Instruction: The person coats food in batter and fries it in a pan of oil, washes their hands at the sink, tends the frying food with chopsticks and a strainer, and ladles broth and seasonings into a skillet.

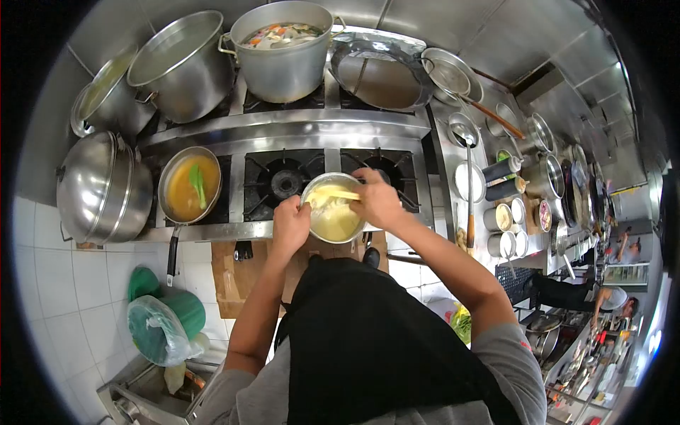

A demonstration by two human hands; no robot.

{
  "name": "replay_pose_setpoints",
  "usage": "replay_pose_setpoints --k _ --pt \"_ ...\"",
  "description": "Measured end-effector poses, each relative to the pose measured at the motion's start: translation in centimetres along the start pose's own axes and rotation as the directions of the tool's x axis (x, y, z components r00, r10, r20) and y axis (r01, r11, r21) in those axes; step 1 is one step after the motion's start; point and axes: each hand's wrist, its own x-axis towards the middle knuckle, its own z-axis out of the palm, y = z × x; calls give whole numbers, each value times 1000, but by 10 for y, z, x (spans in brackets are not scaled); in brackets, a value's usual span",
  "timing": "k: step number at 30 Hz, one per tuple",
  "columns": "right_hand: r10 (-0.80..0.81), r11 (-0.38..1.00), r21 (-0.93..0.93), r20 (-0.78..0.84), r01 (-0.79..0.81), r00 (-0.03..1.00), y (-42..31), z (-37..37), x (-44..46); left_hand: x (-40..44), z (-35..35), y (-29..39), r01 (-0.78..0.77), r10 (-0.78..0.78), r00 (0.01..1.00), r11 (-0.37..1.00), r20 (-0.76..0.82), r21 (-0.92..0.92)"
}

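A round metal bowl [334, 232] with a pale yellow mixture is held above the front edge of the stove. My left hand [291, 225] grips the left side of its rim, fingers closed. On the bowl's right, my right hand [377, 201] is closed on a pale yellow utensil [340, 193] that reaches into the mixture. What the utensil's far end looks like is hard to make out. Behind the bowl are two burners [286, 183]. To the left, a pan [188, 218] of orange liquid with a green vegetable piece sits on the stove.
A large pot [283, 79] of broth, more pots and a dark wide pan [382, 102] line the back. Sauce bottles [502, 168], ladles and containers crowd the right counter. A green bin [185, 316] stands lower left. Another person [613, 301] is at far right.
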Motion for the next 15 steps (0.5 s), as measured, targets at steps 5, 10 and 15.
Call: replay_pose_setpoints --k 5,10,15 --pt "-84 996 -52 -124 79 989 -23 -66 6 2 -4 14 21 -20 1000 994 15 -103" --pt "-194 968 -182 -99 174 976 -28 -65 10 6 2 15 67 -62 998 968 27 -242" --pt "-239 938 -230 106 258 965 -21 -15 16 8 9 12 34 -29 999 923 17 -383"
